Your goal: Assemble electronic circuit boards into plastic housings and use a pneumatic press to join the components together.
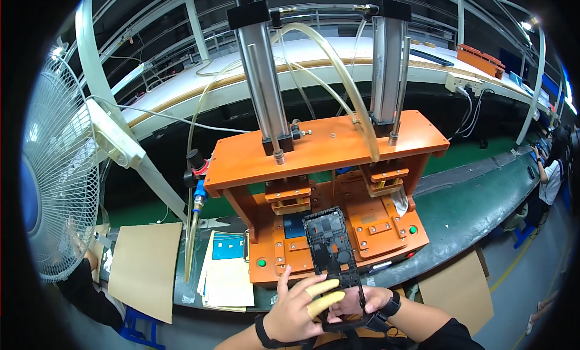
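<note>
In front of the orange press sits a long black plastic device housing (331,244), tilted, with ribs, a round recess and openings on its face. My right hand (376,298) grips it near its lower right edge, the fingers partly hidden behind it. My left hand (300,303) lies over the lower left part, fingers spread, two of them in yellow finger cots that reach across the housing. Both wrists wear black bands. Beyond the housing stands the orange press (329,147), with two metal cylinders and two fixture beds; its left bed carries a dark blue plate (295,226).
Green buttons (261,263) sit on the press's front corners. Papers with a blue card (228,246) and a cardboard sheet (145,265) lie to the left, near a large fan (60,168). More cardboard (456,289) is at the right. Other people (550,175) sit at both sides.
</note>
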### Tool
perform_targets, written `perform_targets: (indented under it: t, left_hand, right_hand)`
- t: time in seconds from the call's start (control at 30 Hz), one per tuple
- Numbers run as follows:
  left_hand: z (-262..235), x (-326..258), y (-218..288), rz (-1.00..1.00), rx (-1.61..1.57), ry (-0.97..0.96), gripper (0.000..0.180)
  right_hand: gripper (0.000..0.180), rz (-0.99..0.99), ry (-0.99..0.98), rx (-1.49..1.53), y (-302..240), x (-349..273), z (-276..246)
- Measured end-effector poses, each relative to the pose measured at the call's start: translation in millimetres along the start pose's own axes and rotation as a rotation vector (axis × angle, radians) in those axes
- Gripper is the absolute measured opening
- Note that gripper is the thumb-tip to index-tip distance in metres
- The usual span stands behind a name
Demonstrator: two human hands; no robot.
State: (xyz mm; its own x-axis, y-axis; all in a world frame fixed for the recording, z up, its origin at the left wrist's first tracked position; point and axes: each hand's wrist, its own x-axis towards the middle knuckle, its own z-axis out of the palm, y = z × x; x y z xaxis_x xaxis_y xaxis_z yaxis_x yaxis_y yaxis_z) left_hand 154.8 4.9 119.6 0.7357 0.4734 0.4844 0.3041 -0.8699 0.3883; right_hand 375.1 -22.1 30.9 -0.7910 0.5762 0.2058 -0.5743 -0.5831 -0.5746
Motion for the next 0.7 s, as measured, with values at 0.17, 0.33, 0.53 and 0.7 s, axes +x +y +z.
perform_targets:
  t: [0.17,0.33,0.53,0.7]
  left_hand:
    - [-17.7,14.6,-44.3,-0.106,-0.002,-0.032,0.069]
    - [-46.1,36.8,-79.1,-0.173,0.016,-0.136,0.075]
    - [-58.2,55.6,-99.1,-0.212,0.089,-0.241,0.071]
    - [-56.1,59.5,-102.7,-0.164,0.065,-0.303,0.070]
  right_hand:
    - [0.075,-0.083,0.056,0.095,1.5,15.2,-6.6]
    - [0.078,-0.073,0.223,-0.010,10.0,-3.8,-14.8]
    - [0.065,-0.176,0.311,0.008,20.7,-36.4,-22.2]
    - [0.061,-0.230,0.433,0.009,29.8,-60.2,-30.3]
